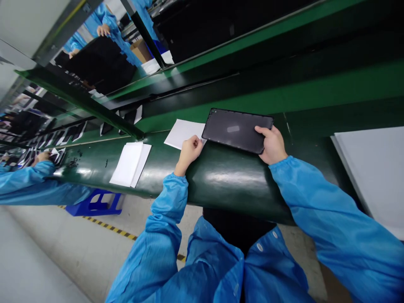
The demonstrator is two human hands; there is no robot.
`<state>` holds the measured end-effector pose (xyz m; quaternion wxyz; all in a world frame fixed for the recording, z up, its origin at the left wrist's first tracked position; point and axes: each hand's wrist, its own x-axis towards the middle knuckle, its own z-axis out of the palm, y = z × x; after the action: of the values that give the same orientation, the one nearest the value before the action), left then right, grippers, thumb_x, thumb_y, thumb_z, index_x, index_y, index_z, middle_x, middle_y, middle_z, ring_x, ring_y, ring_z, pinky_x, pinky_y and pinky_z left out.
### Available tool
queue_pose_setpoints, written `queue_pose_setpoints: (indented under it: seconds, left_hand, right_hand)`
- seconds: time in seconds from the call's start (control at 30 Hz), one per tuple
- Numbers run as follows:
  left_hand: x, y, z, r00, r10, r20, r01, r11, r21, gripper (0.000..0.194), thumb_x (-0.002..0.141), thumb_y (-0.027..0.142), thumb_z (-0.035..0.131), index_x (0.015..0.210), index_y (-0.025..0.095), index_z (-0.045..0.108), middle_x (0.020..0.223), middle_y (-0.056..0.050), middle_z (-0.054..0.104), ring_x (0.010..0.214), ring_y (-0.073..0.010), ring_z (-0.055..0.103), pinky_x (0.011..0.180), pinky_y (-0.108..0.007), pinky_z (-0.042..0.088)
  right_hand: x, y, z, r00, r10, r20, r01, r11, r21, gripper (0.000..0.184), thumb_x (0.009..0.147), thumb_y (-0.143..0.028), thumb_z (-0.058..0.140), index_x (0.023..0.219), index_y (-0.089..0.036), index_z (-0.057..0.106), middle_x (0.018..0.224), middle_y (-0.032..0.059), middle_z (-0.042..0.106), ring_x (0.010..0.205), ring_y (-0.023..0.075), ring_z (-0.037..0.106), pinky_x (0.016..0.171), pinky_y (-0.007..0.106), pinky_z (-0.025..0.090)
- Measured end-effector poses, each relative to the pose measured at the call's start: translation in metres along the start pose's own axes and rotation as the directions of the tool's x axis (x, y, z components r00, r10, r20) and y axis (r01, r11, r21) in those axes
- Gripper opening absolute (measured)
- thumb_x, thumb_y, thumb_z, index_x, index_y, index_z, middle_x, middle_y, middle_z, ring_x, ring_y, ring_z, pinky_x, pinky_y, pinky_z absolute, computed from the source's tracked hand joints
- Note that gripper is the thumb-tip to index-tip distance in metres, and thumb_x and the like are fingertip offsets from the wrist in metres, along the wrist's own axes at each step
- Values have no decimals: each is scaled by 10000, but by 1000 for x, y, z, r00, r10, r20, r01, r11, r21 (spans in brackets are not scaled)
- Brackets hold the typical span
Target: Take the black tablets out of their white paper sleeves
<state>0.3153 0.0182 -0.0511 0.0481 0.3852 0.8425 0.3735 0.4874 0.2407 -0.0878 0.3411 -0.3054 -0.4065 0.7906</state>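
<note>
A dark tablet back cover (235,129) lies tilted on the green workbench (221,176). My right hand (272,145) grips its near right corner, thumb on top. My left hand (188,151) is closed at the cover's left edge, fingers curled where the cover meets a white sheet (181,131); what it pinches is hidden. Both arms wear blue sleeves.
A small stack of white sheets (130,164) lies to the left on the bench. A large white panel (375,168) sits at the right. A co-worker's blue sleeve (31,185) reaches in at far left; another person's hands (103,29) show beyond the conveyor. A blue stool (94,205) stands below.
</note>
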Motion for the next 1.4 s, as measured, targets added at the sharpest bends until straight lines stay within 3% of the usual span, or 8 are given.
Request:
queue_pose_setpoints:
  seconds: [0.27,0.4,0.6,0.7,0.83,1.03,1.23,1.4]
  left_hand:
    - [-3,7,11,989,-41,-141,50,997,62,356,913,191,587,627,235,379,546,62,399,540,-114,394,607,-279,299]
    - [-3,9,10,978,-47,-204,61,996,66,374,944,208,587,638,235,374,550,61,407,539,-115,398,613,-281,296]
    - [-3,6,9,979,-29,-200,55,990,128,390,976,255,602,651,234,386,542,60,420,520,-114,379,600,-281,274]
    - [-4,6,9,986,8,-167,27,978,205,384,988,273,606,658,233,412,537,56,432,510,-118,385,595,-287,261]
    - [-14,19,19,991,129,-41,-114,957,265,333,1031,336,571,722,229,506,565,41,490,529,-131,450,592,-283,282]
    - [-31,45,42,965,252,67,-259,954,151,348,1081,413,511,792,226,561,596,26,526,553,-135,495,585,-277,315]
    - [-28,44,29,989,132,-69,-134,990,-31,445,1076,524,514,743,229,514,563,45,425,531,-122,403,577,-279,303]
    - [-29,43,24,988,98,-122,-110,989,-100,489,1088,578,464,761,221,535,591,32,461,545,-122,418,587,-273,352]
  right_hand:
    - [-7,13,4,993,-116,-20,114,991,-68,340,706,-418,792,1003,-291,685,1036,37,779,1124,321,743,897,518,663]
    - [-13,12,8,996,-86,16,86,994,-69,367,700,-423,804,1024,-297,687,1026,26,786,1105,323,750,921,526,655]
    - [-23,10,13,987,5,160,17,990,-137,391,711,-412,842,1048,-281,692,1069,30,791,1141,334,738,990,531,632]
    - [-24,10,13,984,10,176,21,985,-171,388,728,-415,831,1062,-279,688,1105,35,789,1164,337,727,1037,541,609]
    - [-28,12,16,981,-20,192,59,978,-200,394,727,-435,819,1062,-278,685,1152,28,782,1192,318,709,1108,535,568]
    - [-40,14,25,974,40,222,3,982,-189,488,646,-468,901,1049,-276,703,1092,9,793,1096,284,731,1070,495,587]
    - [-46,0,26,875,233,424,-213,972,-94,410,784,-596,792,1037,-278,736,1037,49,793,1071,316,756,908,505,659]
    - [-48,-5,25,786,275,553,-222,961,-163,498,756,-626,869,1106,-292,750,985,35,775,902,260,757,752,435,681]
